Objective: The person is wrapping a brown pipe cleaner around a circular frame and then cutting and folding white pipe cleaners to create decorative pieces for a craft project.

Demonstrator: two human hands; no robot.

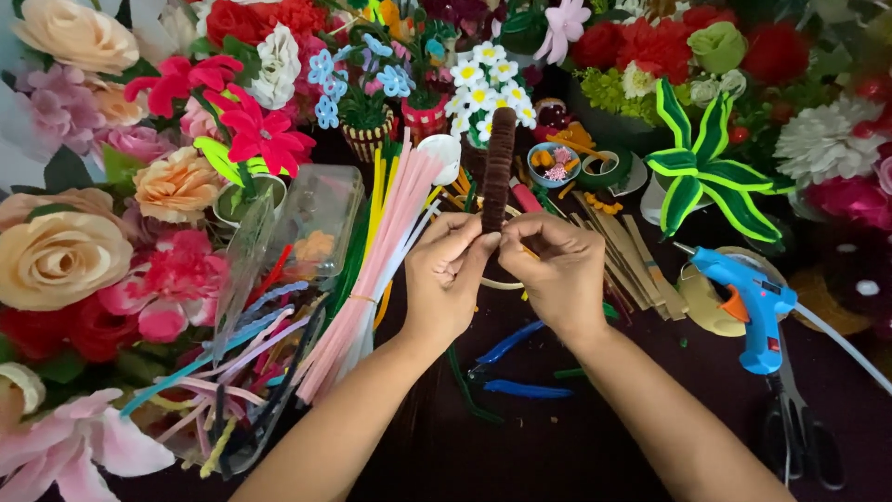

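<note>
Surface: dark worktable (557, 446), ringed by artificial flowers.
Hands: left hand (446, 279) and right hand (557, 274) were pinched together on the base of a fuzzy brown pipe-cleaner stem (497, 167).
Progress: stem was wound; bundled pink pipe cleaners (372, 270) left of the hands lay unused.

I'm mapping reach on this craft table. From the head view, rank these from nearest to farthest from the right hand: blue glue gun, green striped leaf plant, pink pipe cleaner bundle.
1. Pink pipe cleaner bundle, left, beyond the left hand.
2. Blue glue gun, to the right of the right hand.
3. Green striped leaf plant, farther up and right.
The first two are nearly too close to call.
</note>
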